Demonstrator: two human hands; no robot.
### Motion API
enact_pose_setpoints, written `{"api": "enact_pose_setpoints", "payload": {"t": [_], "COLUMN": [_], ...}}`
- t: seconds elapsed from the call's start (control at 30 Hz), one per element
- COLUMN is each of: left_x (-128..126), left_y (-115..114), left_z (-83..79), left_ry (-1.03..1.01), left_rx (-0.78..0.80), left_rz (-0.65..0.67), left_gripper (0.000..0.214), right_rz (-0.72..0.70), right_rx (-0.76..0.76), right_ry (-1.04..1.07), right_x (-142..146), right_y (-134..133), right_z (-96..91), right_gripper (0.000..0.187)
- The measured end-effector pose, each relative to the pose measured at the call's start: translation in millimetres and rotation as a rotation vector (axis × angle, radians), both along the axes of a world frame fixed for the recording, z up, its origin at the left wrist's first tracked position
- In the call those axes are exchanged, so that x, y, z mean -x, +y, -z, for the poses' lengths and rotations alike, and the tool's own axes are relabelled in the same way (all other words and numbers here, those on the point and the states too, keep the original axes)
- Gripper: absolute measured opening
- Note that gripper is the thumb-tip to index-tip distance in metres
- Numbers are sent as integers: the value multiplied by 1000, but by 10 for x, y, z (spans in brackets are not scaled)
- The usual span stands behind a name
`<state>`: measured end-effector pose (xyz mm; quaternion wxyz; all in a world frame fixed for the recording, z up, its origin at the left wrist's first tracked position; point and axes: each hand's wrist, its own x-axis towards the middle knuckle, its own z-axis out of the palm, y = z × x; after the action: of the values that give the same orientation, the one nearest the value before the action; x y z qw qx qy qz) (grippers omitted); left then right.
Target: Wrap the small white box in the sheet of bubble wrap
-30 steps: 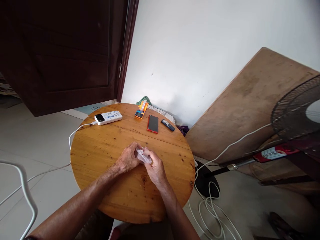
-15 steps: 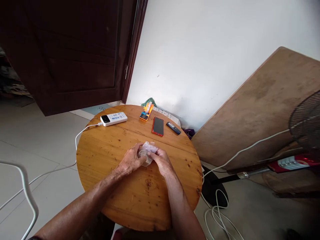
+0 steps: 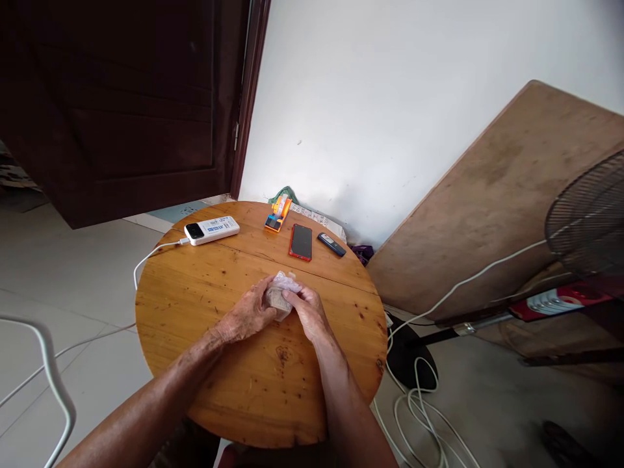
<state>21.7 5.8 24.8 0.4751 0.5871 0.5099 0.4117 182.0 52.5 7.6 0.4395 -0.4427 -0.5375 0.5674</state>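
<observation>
Over the middle of the round wooden table (image 3: 195, 364), both my hands are closed on a small packet (image 3: 279, 300) in crinkled, see-through plastic wrap; its contents look greyish and cannot be made out. My left hand (image 3: 249, 312) grips its left side, fingers behind and thumb at the near edge. On the other side, my right hand (image 3: 308, 311) pinches the wrap, its thumb lying across the top. A small clear scrap (image 3: 292, 275) shows just beyond the packet.
Farther back stand an orange tape dispenser (image 3: 279, 213), a red-edged phone (image 3: 301, 242), a dark remote-like device (image 3: 331, 244) and a white power bank (image 3: 212, 230) with a cable. Right of the table are a fan (image 3: 585, 221), coiled white cable (image 3: 424, 416) and a leaning board (image 3: 497, 195).
The view has shifted slightly, so the table sits a little farther left. The packet's wrap looks flatter and tighter under my right thumb, and both hands keep hold of it.
</observation>
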Motion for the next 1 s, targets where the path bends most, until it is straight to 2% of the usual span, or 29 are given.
{"api": "enact_pose_setpoints", "payload": {"t": [0.13,0.23,0.47,0.73,0.9,1.0], "left_x": [9,19,41,58,34,24], "left_y": [35,59,59,93,86,81], "left_z": [67,108,55,114,122,106], "left_ry": [-11,-60,-96,-129,-34,-79], "left_rx": [-3,-11,3,132,100,82], "left_rz": [-21,-1,25,33,-28,-34], "left_gripper": [78,71,52,40,40,40], "right_rz": [0,-17,-52,-77,-117,-114], "right_rx": [-60,-95,-196,-159,-112,-105], "right_ry": [-40,-90,-239,-238,-211,-229], "right_x": [5,0,-15,-28,-35,-36], "right_y": [-13,-44,-106,-136,-128,-133], "right_z": [-14,-40,-63,-39,-18,-15], "right_gripper": [27,27,27,38,41,40]}}
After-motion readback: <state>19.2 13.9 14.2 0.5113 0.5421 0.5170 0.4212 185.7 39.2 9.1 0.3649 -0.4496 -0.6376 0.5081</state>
